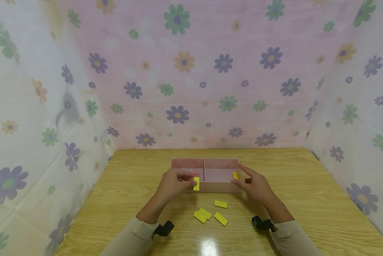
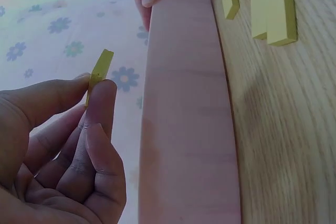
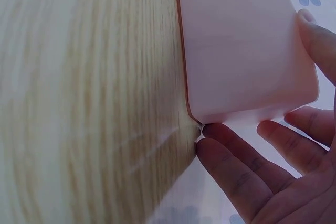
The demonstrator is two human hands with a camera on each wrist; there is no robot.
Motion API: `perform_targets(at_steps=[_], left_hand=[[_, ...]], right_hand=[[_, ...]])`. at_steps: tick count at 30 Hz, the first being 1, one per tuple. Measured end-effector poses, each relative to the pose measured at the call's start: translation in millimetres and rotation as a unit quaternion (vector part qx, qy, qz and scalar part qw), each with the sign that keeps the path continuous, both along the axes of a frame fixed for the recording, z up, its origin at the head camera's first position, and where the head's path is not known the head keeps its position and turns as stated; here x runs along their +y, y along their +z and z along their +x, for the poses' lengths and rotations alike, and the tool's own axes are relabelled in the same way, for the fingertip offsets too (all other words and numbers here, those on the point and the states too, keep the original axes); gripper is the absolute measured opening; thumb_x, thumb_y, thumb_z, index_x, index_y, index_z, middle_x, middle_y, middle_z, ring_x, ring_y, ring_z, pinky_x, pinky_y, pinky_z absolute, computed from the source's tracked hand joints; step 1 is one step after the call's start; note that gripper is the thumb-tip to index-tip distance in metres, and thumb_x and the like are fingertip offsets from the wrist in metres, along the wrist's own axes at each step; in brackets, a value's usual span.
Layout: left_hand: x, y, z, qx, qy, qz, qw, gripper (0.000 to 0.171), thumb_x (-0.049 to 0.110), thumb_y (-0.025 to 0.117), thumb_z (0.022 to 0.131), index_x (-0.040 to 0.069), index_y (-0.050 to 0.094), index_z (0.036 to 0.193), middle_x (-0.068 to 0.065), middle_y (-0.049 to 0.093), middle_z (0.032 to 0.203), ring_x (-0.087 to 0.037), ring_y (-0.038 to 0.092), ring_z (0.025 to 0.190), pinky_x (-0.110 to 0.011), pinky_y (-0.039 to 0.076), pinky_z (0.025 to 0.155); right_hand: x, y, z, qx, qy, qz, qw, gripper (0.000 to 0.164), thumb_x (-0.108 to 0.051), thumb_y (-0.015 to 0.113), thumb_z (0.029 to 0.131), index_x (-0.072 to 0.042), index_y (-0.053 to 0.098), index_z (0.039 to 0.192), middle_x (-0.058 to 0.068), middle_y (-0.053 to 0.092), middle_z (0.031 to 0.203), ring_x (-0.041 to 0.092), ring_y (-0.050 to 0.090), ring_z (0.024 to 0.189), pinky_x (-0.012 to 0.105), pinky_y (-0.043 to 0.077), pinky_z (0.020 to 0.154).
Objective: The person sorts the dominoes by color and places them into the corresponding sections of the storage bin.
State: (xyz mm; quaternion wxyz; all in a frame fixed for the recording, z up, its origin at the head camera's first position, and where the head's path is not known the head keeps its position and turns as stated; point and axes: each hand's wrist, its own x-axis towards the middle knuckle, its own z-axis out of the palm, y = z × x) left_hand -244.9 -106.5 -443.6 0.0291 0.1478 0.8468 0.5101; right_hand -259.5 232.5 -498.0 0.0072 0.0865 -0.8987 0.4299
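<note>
My left hand pinches a small yellow rectangular block between thumb and fingertips, near the front wall of a pink two-compartment box. In the left wrist view the block is seen edge-on, apart from the box wall. The right hand holds the box's right end, thumb at the front rim. Its fingertips touch the end wall low down in the right wrist view. Another yellow block is inside the right compartment. Hand and front wall partly hide the left compartment.
Several yellow blocks lie on the wooden table before the box: one crosswise, one slanted, and two touching. Flowered cloth encloses the table's back and sides. A dark wrist camera sits at the left sleeve.
</note>
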Motion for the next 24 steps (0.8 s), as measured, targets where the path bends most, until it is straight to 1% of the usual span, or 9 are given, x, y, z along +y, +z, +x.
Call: perform_targets(at_steps=[6,8,12,15,16,18,20,23,24], left_hand=[[8.7,5.2,-6.8,-0.025,-0.003,0.028,0.9993,0.018,0.024,0.083,0.089,0.017,0.083,0.106,0.001,0.078,0.091,-0.014,0.075,0.08,-0.031,0.063,0.067],[11.4,6.1,-10.0,-0.037,-0.009,0.044,0.9983,0.017,0.022,0.082,0.09,0.016,0.083,0.106,-0.001,0.079,0.091,-0.018,0.076,0.081,-0.035,0.064,0.069],[16.7,7.5,-17.7,-0.028,-0.023,0.046,0.9983,0.014,0.022,0.081,0.091,0.018,0.084,0.104,0.001,0.079,0.087,-0.019,0.076,0.077,-0.038,0.064,0.068],[21.3,10.7,-23.7,-0.012,-0.033,0.041,0.9985,0.013,0.022,0.08,0.092,0.017,0.084,0.103,0.001,0.079,0.086,-0.016,0.074,0.075,-0.036,0.064,0.068],[23.0,12.1,-25.3,-0.014,-0.035,0.043,0.9984,0.013,0.022,0.08,0.092,0.017,0.083,0.103,0.001,0.079,0.087,-0.017,0.075,0.075,-0.036,0.064,0.069],[26.7,14.3,-28.2,-0.025,-0.038,0.052,0.9976,0.013,0.021,0.08,0.092,0.016,0.083,0.104,0.0,0.079,0.089,-0.016,0.076,0.077,-0.036,0.065,0.072],[30.5,16.6,-30.6,-0.038,-0.036,0.062,0.9967,0.015,0.021,0.08,0.092,0.014,0.082,0.106,-0.001,0.079,0.091,-0.017,0.076,0.079,-0.04,0.065,0.077],[36.3,18.3,-33.8,-0.055,-0.028,0.073,0.9954,0.02,0.021,0.08,0.092,0.012,0.081,0.11,-0.001,0.079,0.095,-0.017,0.077,0.082,-0.046,0.064,0.083],[38.3,18.3,-35.1,-0.057,-0.024,0.075,0.9952,0.021,0.021,0.08,0.092,0.011,0.08,0.111,-0.001,0.079,0.095,-0.018,0.078,0.082,-0.046,0.064,0.083]], right_hand=[[0.9,-2.0,0.0,-0.009,0.005,-0.005,1.0,0.094,-0.061,0.071,0.09,-0.018,0.032,0.164,0.024,0.035,0.164,0.04,0.068,0.121,0.041,0.064,0.083],[0.6,-2.5,0.0,-0.012,0.004,-0.006,1.0,0.094,-0.061,0.071,0.09,-0.018,0.032,0.164,0.023,0.035,0.164,0.04,0.067,0.122,0.041,0.064,0.084],[0.7,-3.3,-0.5,-0.017,0.005,-0.007,1.0,0.094,-0.061,0.072,0.09,-0.019,0.032,0.164,0.023,0.035,0.164,0.04,0.067,0.122,0.041,0.064,0.084],[1.6,-3.5,-1.2,-0.014,0.005,-0.01,1.0,0.094,-0.061,0.072,0.089,-0.02,0.032,0.164,0.023,0.033,0.165,0.039,0.067,0.123,0.041,0.064,0.084],[2.0,-3.6,-1.5,-0.012,0.005,-0.01,1.0,0.094,-0.062,0.072,0.089,-0.02,0.032,0.164,0.023,0.033,0.165,0.039,0.067,0.122,0.04,0.064,0.084],[2.8,-3.8,-1.8,-0.01,0.006,-0.009,1.0,0.094,-0.062,0.072,0.089,-0.02,0.032,0.164,0.023,0.031,0.166,0.039,0.067,0.123,0.041,0.064,0.085],[3.1,-3.2,-2.1,-0.009,0.006,-0.011,1.0,0.094,-0.062,0.072,0.089,-0.02,0.032,0.164,0.023,0.03,0.167,0.04,0.066,0.123,0.041,0.064,0.085],[3.2,-2.7,-2.2,-0.011,0.008,-0.011,1.0,0.095,-0.062,0.072,0.089,-0.019,0.031,0.164,0.023,0.03,0.167,0.042,0.065,0.124,0.042,0.064,0.086],[3.2,-2.8,-2.3,-0.011,0.009,-0.011,1.0,0.096,-0.062,0.072,0.089,-0.018,0.031,0.164,0.023,0.029,0.167,0.042,0.065,0.124,0.042,0.064,0.087]])
